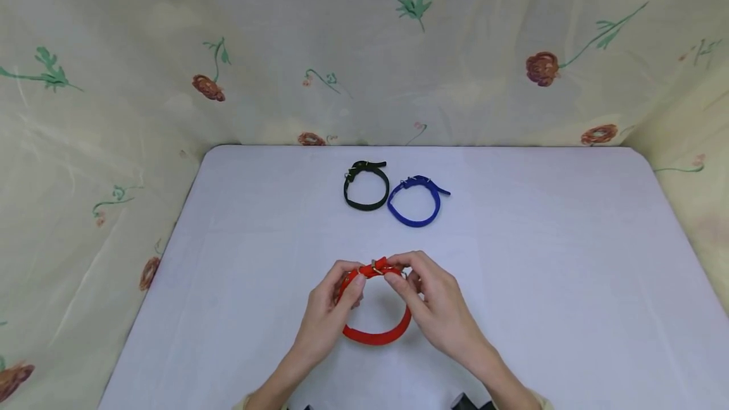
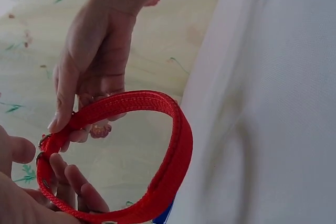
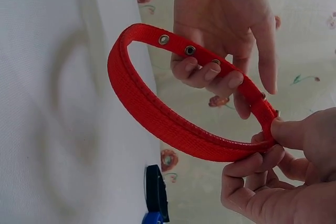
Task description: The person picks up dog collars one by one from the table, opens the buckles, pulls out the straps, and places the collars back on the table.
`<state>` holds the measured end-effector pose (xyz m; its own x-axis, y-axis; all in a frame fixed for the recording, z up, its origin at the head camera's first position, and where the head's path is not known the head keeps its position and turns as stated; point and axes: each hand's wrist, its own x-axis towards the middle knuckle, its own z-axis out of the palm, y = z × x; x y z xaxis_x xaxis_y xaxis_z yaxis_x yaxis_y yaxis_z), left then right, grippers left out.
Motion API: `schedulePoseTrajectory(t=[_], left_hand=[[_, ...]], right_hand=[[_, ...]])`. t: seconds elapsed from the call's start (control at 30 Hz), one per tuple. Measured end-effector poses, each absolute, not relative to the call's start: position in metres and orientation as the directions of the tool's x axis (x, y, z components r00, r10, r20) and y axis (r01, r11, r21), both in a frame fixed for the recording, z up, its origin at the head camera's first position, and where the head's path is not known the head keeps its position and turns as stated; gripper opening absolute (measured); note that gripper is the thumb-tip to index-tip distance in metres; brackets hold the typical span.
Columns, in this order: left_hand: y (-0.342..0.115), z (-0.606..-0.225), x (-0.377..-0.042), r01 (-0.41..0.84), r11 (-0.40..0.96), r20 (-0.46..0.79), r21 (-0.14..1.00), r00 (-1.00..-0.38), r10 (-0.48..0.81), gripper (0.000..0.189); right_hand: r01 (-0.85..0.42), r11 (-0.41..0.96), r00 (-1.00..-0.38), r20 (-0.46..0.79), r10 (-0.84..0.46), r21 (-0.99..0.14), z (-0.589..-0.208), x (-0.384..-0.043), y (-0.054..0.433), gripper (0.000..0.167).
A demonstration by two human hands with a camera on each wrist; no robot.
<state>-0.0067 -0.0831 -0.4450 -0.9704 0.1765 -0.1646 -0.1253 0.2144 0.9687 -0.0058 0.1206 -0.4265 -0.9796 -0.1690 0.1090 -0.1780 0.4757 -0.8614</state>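
A red collar (image 1: 376,338) is held up in front of me as a closed loop, its metal buckle (image 1: 374,265) at the top between both hands. On the buckle's left, my left hand (image 1: 329,312) grips the strap between thumb and fingers. From the other side, my right hand (image 1: 443,309) pinches the strap beside the buckle with thumb and fingertips. Metal eyelets (image 3: 190,50) line part of the band in the right wrist view, near the left hand's fingertips. The loop's lower part hangs over the white table.
Farther back on the white table (image 1: 256,239) lie a dark green collar (image 1: 366,206) and a blue collar (image 1: 414,223), side by side, both buckled into loops. Behind the table hangs a flowered cloth (image 1: 273,30). A black object (image 1: 464,402) shows at the bottom edge.
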Motion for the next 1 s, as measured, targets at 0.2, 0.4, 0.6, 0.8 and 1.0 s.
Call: schedulePoseTrajectory(t=[0.2, 0.4, 0.6, 0.8, 1.0], left_hand=[[-0.0839, -0.4454, -0.0080, -0.123, 0.220, -0.163, 0.968, -0.971, 0.175, 0.020], [-0.0842, -0.4463, -0.0083, -0.112, 0.232, -0.152, 0.966, -0.974, 0.165, 0.021], [-0.0855, -0.4474, -0.0090, -0.117, 0.233, -0.154, 0.966, -0.977, 0.147, 0.020], [-0.0868, -0.4483, -0.0111, -0.152, 0.231, -0.185, 0.961, -0.974, 0.128, 0.020], [-0.0873, -0.4496, -0.0134, -0.196, 0.241, -0.227, 0.951, -0.968, 0.109, 0.019]], right_hand=[[-0.169, 0.476, -0.980, 0.095, -0.176, -0.863, -0.4269, -0.0063, 0.1203, 0.026], [-0.169, 0.470, -0.978, 0.088, -0.188, -0.866, -0.4273, -0.0060, 0.1203, 0.025], [-0.163, 0.478, -0.981, 0.088, -0.175, -0.863, -0.4269, -0.0062, 0.1204, 0.026], [-0.177, 0.463, -0.977, 0.100, -0.186, -0.868, -0.4273, -0.0066, 0.1205, 0.025], [-0.172, 0.457, -0.978, 0.094, -0.188, -0.873, -0.4280, -0.0056, 0.1199, 0.025]])
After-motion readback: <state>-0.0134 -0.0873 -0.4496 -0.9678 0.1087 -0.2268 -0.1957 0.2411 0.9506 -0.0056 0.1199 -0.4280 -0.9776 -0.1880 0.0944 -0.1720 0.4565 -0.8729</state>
